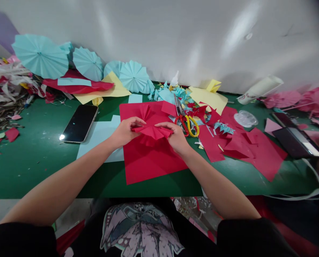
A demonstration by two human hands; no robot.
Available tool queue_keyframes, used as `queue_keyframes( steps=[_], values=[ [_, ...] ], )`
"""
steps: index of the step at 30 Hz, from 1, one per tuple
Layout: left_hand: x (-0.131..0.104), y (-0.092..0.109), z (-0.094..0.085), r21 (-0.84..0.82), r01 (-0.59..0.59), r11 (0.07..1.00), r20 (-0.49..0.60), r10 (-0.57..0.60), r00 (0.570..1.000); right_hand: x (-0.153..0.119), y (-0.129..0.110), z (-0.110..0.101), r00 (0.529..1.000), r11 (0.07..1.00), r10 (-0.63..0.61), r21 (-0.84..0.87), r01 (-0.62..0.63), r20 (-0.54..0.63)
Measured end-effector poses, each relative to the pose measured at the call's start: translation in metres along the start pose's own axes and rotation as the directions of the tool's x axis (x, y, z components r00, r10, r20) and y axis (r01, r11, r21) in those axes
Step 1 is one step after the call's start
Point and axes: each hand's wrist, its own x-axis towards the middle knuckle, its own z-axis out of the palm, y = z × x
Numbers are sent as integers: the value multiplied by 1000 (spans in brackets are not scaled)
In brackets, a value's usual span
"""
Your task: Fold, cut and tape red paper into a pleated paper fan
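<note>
Between my two hands is a pleated red paper fan (154,132), spread out and held at both ends. My left hand (127,132) pinches its left end, and my right hand (176,136) grips the right end. Beneath them lies a large sheet of red paper (154,164), partly over light blue paper (100,137). Another folded red piece (145,111) stands just behind my left fingers. To the right of my right hand rest scissors with red and yellow handles (187,125), their blades pointing away from me.
A phone (79,123) lies on the green table (41,167) to the left. Blue paper rosettes (41,57) lean along the wall. Red scraps (239,146), a clear plastic lid (245,119) and a dark device with a white cable (295,142) are on the right.
</note>
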Motion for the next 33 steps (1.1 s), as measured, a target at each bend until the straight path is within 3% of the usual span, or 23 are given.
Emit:
queue_keyframes(
  steps=[3, 7, 10, 13, 16, 18, 23, 29, 33],
  values=[
    [-2, 2, 1, 180, -44, 983, -71, 58, 996, -1, 0, 0, 999, 991, -44, -127, 42, -15],
    [-8, 6, 6, 410, -140, 901, -113, 202, 973, -5, 2, 2, 965, 881, -262, -400, 253, 33],
    [-13, 5, 11, 559, -254, 789, -109, 373, 921, -10, 1, 5, 909, 717, -407, -585, 379, 89],
    [-18, 6, 14, 713, -298, 634, -79, 495, 865, -16, -3, 7, 861, 579, -500, -702, 415, 96],
    [-21, 8, 14, 785, -344, 516, -42, 597, 801, -19, -9, 6, 819, 535, -570, -725, 434, 69],
    [-22, 9, 12, 802, -361, 476, -37, 643, 765, -20, -11, 5, 818, 541, -574, -734, 411, 36],
    [-23, 8, 8, 813, -318, 487, -92, 647, 757, -21, -10, 2, 834, 563, -552, -741, 367, -6],
    [-25, 8, 13, 773, -367, 517, -43, 620, 783, -23, -12, 3, 813, 504, -581, -767, 397, 39],
    [-25, 9, 16, 717, -404, 568, -22, 597, 802, -24, -14, 6, 846, 502, -528, -776, 382, 75]
  ],
)
